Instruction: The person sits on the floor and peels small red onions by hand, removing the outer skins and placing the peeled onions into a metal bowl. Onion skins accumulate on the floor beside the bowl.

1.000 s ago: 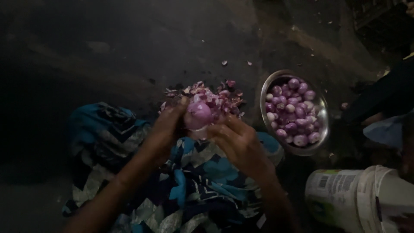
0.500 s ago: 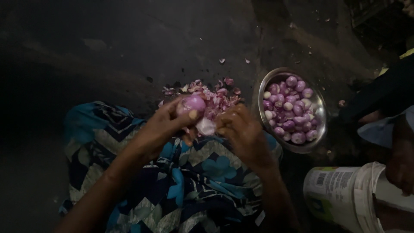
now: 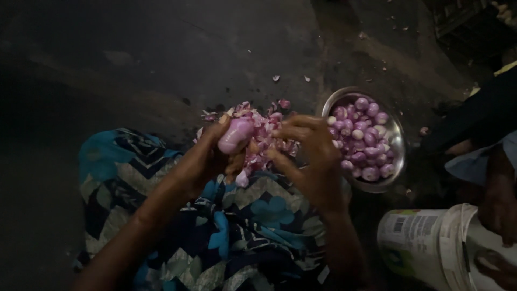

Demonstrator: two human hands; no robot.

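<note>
**Peeled onion held over a heap of skins**

The left hand (image 3: 207,159) grips a pale purple peeled onion (image 3: 235,135), long axis tilted up-right. The right hand (image 3: 309,156), fingers curled, holds nothing discernible. A round steel bowl (image 3: 397,132) holds peeled purple onions (image 3: 363,140); a white plastic bucket (image 3: 431,242) lies tipped.

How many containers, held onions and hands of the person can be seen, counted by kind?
Steel bowl of peeled onions: 1
White bucket: 1
Peeled onion held in the left hand: 1
The person's hands, left hand and right hand: 2
Total: 5
</note>
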